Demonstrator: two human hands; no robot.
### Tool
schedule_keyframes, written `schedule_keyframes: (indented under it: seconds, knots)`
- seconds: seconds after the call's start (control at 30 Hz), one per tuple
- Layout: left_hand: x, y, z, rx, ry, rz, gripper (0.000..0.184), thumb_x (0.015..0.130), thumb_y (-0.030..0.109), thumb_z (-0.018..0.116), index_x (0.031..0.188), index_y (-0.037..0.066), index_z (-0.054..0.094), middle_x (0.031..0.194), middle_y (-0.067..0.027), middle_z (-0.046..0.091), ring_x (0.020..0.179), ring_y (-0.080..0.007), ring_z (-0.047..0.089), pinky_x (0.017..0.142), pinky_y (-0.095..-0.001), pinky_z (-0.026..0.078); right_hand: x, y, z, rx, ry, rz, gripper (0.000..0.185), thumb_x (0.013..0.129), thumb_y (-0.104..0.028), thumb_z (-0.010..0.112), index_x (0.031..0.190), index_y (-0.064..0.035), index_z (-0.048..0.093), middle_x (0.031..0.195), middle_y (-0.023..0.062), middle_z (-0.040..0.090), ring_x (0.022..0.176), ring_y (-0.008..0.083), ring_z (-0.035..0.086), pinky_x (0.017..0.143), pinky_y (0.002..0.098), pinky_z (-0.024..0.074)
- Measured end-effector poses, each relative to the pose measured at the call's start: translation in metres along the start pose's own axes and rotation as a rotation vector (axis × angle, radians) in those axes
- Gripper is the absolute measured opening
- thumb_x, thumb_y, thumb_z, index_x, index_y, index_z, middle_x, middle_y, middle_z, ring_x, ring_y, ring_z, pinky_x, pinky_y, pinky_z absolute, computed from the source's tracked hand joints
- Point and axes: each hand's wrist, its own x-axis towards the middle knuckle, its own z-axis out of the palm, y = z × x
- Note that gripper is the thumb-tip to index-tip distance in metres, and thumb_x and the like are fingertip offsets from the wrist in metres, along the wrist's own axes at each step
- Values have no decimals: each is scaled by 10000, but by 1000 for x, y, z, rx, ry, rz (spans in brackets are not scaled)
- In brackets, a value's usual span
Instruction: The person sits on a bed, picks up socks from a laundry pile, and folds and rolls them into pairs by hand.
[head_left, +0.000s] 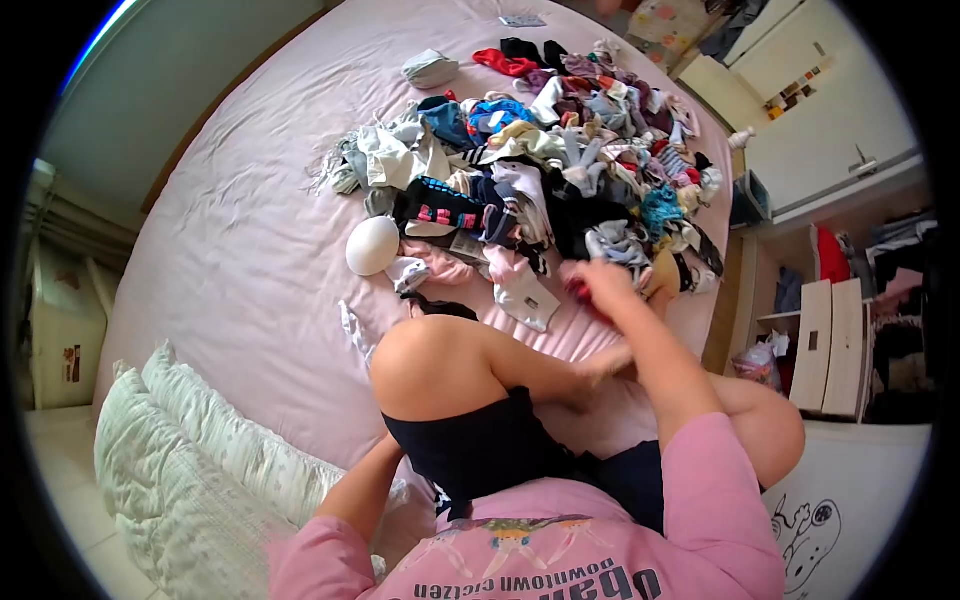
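Observation:
My right hand [600, 288] is at the near edge of a large heap of clothes and socks [580, 150] on the pink bedsheet. Its fingers are closed around a small red item [577, 282]. My left hand is hidden behind my raised knee; only the forearm shows beside my dark shorts. Close to the right hand lie a grey bunched cloth [617, 244] and a white garment [527, 305]. A white rounded cup-like piece [373, 246] rests at the heap's left edge, beside a pink cloth [437, 262].
Pale quilted pillows [190, 470] lie at the lower left. A folded white cloth [430, 69] sits beyond the heap. On the right are an open wardrobe with clothes [895, 300], drawer fronts [828, 345] and a plastic bag [760, 362]. My crossed legs occupy the near bed.

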Motion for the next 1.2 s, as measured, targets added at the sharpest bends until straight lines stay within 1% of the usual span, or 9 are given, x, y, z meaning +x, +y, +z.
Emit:
schedule_keyframes:
  seconds: [0.1, 0.2, 0.27, 0.4, 0.5, 0.63, 0.8, 0.93, 1.2]
  knots:
    - [-9, 46, -4, -126, 29, -336, 342, 818, 220, 523, 1091, 13, 531, 992, -96, 595, 845, -215, 584, 669, -324, 477, 34, 33, -28, -62, 129, 164, 135, 784, -160, 481, 915, -136, 504, 875, 148, 569, 735, 316, 596, 599, 418, 475]
    - [0, 119, -21, -56, 35, -234, 460, 824, 360, 441, 1134, 26, 499, 1048, -89, 567, 898, -207, 556, 719, -339, 459, 58, 5, -86, -190, -248, 236, 465, 657, -299, 656, 1080, -178, 505, 1106, 125, 516, 1029, 310, 495, 787, 474, 413]
    - [17, 169, -34, 64, 76, 12, 694, 828, 626, 286, 1182, 53, 455, 1116, -79, 519, 967, -189, 509, 789, -361, 425, 64, -22, -101, 54, 46, -222, 753, 551, -375, 731, 1221, -201, 436, 1264, 125, 384, 1194, 334, 324, 940, 522, 279]
    - [81, 242, 41, 743, 556, 240, 478, 794, 533, 479, 1048, 133, 543, 961, -85, 582, 848, -213, 555, 658, -344, 450, 100, -104, -78, 244, 187, -623, 573, 625, -475, 660, 1115, -200, 546, 1394, 109, 229, 1302, 306, 138, 984, 613, 81]
    - [86, 262, 119, 1971, 828, 241, 254, 745, 337, 561, 848, 115, 629, 873, -84, 609, 849, -267, 562, 687, -366, 467, 149, -105, -41, 7, 179, -489, 436, 650, -415, 646, 994, -152, 593, 1381, 79, 260, 1288, 283, 178, 989, 592, 111]
    - [123, 237, 153, 2038, 489, 762, 299, 656, 214, 643, 934, 134, 566, 961, -56, 530, 945, -229, 516, 747, -346, 451, 174, -47, -47, -100, 274, -282, 410, 641, -305, 648, 1009, -137, 586, 1296, 85, 392, 1147, 235, 390, 902, 416, 306]
    - [153, 226, 153, 2053, 543, 646, 571, 648, 394, 653, 1160, 184, 513, 1214, -140, 411, 1170, -296, 344, 940, -490, 289, 120, 22, -103, 688, 444, -513, 402, 680, -253, 663, 1053, -127, 577, 1228, 141, 440, 1125, 295, 423, 916, 422, 346]
    - [150, 222, 153, 2203, 364, 371, 523, 663, 425, 616, 1042, 67, 577, 1338, -272, 242, 1255, -399, 206, 973, -579, 205, 81, 107, -81, 1394, 510, 194, 187, 787, -105, 584, 966, -50, 578, 886, 67, 588, 764, 141, 548, 701, 257, 439]
    - [137, 221, 159, 2197, 308, 524, 371, 717, 290, 580, 1064, 161, 566, 1232, -102, 446, 1128, -284, 410, 869, -513, 345, 29, 110, -1, 1120, 541, 168, 125, 770, -105, 583, 871, -36, 606, 801, 72, 602, 719, 170, 567, 626, 264, 442]
